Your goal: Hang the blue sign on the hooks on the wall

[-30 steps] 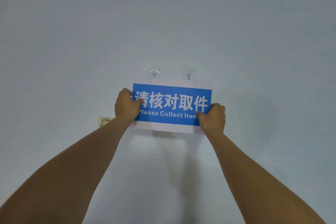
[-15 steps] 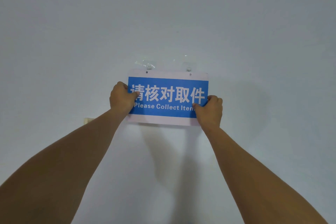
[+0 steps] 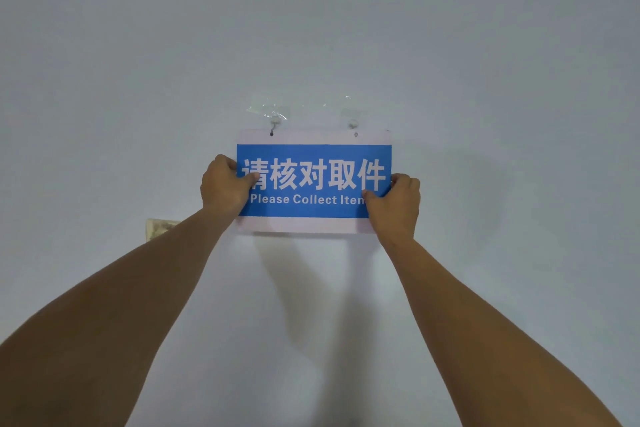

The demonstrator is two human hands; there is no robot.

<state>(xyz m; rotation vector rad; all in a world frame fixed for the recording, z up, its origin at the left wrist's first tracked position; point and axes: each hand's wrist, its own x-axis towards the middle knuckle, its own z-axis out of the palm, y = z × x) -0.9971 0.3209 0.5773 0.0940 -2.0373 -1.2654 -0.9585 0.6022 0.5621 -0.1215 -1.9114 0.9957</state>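
Hooking step. The left hand [image 3: 224, 186] and right hand [image 3: 394, 202] are pinching the sign [image 3: 313, 180] at its side edges, holding it flat to the wall [image 3: 485, 80] with its top holes at the two hooks [image 3: 275, 120]. Next move, likely: seating both holes, then letting go.

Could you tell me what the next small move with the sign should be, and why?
Probably ease the blue sign slightly down so it settles on the hooks: its top holes sit right at them, while the left hand and right hand grip its sides.
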